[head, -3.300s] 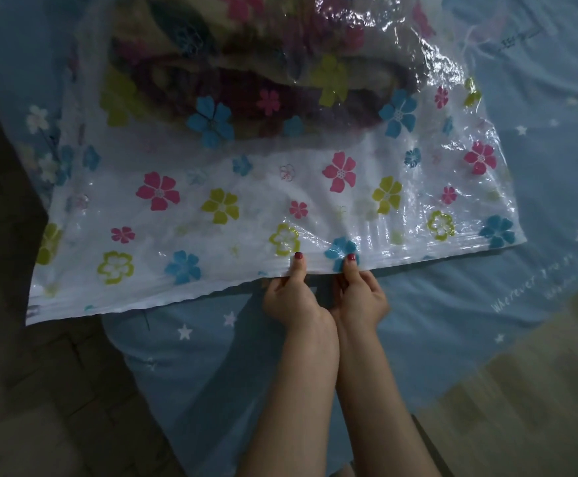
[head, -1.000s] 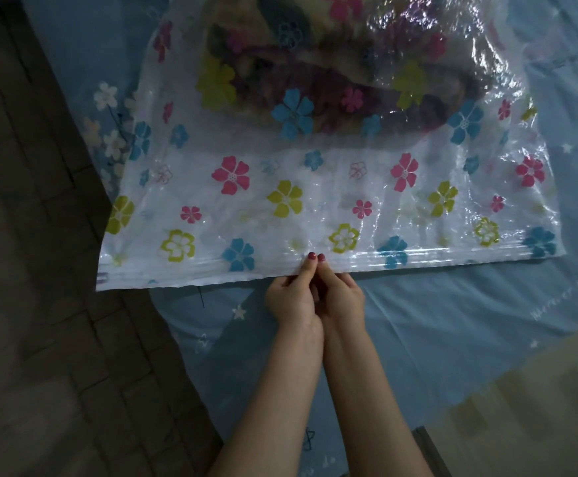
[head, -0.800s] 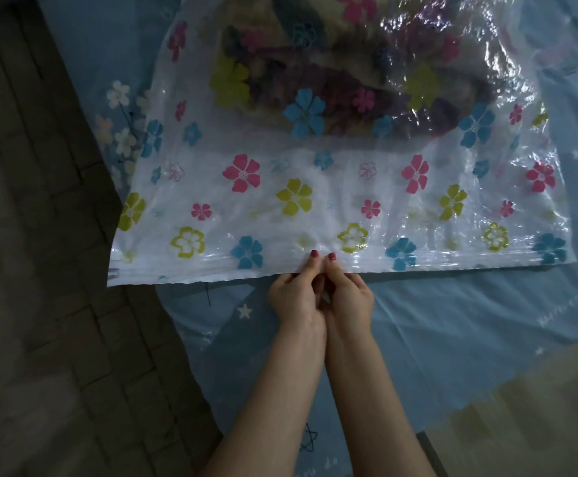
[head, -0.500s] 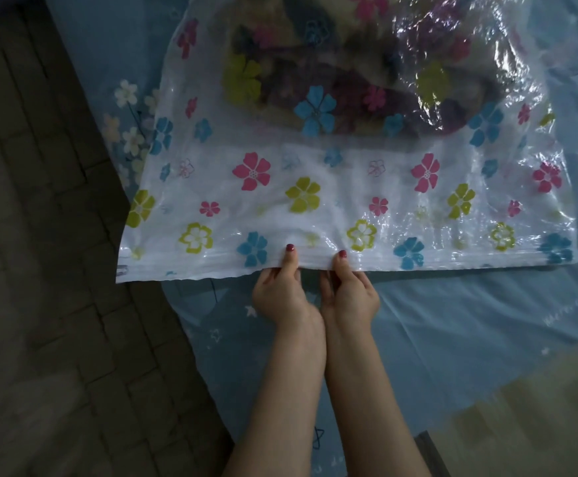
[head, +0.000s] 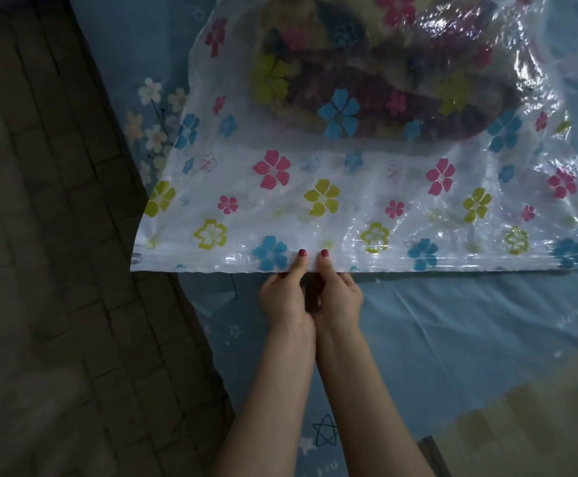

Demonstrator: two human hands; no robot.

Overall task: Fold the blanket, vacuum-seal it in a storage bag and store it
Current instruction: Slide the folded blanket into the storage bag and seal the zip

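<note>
The blanket (head: 377,80) lies folded inside the storage bag (head: 315,201), in the far part of it, and it shows through the clear plastic as a dark bundle with brown and purple tones. The storage bag is transparent and printed with pink, blue and yellow-green flowers. It lies flat on a bed with a light blue sheet (head: 452,321) that carries small white stars and some printed writing. The near part of the bag holds nothing and looks whitish; its left near corner reaches out over the edge of the bed, above the dark tiled floor (head: 47,235).

Both hands are at the near edge of the bag, close to its middle. The left hand (head: 286,297) and the right hand (head: 339,297) are side by side and almost touching. Each one pinches the closing strip (head: 452,263) of the bag: the thumb with a red nail lies on top of the plastic, and the other fingers are curled under the edge. The two thumbs are very near to each other. Both forearms reach forward from the bottom of the view, close together.

At the lower right, a strip of light wooden floor (head: 538,425) shows beside the sheet.
</note>
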